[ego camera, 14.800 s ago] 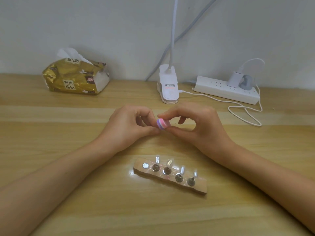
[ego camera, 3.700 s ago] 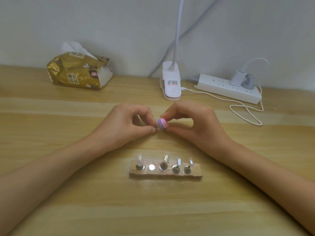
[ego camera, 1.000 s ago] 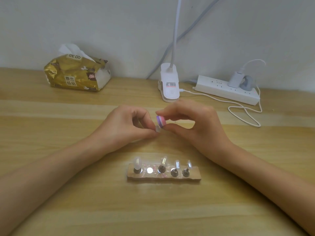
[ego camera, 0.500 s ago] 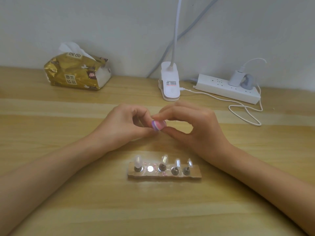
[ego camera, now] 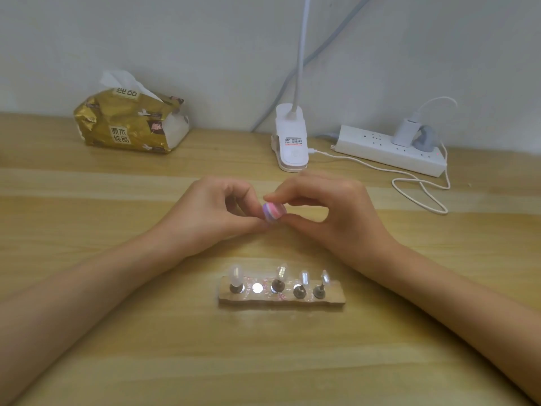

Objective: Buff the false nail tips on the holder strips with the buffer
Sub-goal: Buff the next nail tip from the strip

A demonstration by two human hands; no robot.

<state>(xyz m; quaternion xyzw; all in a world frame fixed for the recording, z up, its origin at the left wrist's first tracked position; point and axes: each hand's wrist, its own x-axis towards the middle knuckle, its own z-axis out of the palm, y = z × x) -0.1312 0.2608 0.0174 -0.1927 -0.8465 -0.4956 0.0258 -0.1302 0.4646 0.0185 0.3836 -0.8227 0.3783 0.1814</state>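
Note:
My right hand pinches a small pink and purple buffer between thumb and fingertips above the desk. My left hand is curled with its fingertips meeting the buffer; it seems to pinch a small nail tip on its stand, mostly hidden behind the buffer. Nearer to me lies the wooden holder strip. On it stand several clear nail tips on metal stands: a rounded one at the left, then a bare shiny magnet spot, then three more tips.
A gold tissue pack lies at the back left. A white clip lamp base stands at the back centre. A white power strip with a charger and a looping white cable is at the back right.
The buffer has shifted slightly right and turned in my right fingers against what my left hand holds. The holder strip has not moved since a second ago.

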